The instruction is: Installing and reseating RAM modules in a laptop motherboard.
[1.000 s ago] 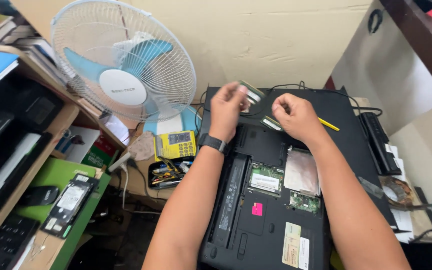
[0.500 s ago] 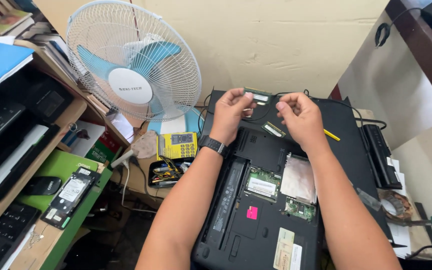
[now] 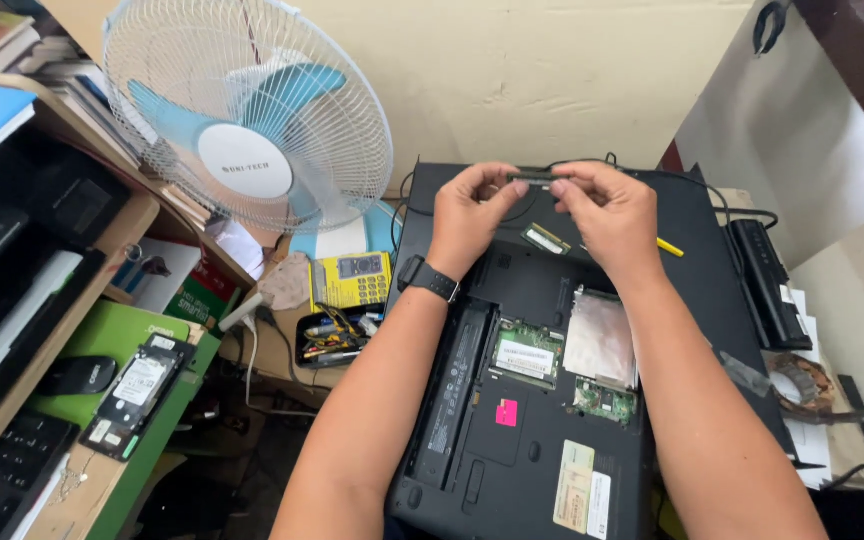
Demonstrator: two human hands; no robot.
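Change: both hands now closer together above the laptop (image 3: 552, 400).
Left hand (image 3: 472, 215), right hand (image 3: 607, 215): pinching memory module (image 3: 532, 178).
Risk: flexing could crack it.

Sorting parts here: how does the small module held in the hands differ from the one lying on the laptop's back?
The held module is pinched at both ends between the left hand and right hand, edge-on to the camera; the loose module lies flat on the laptop, untouched, its green face showing. Both are small, thin rectangular boards.
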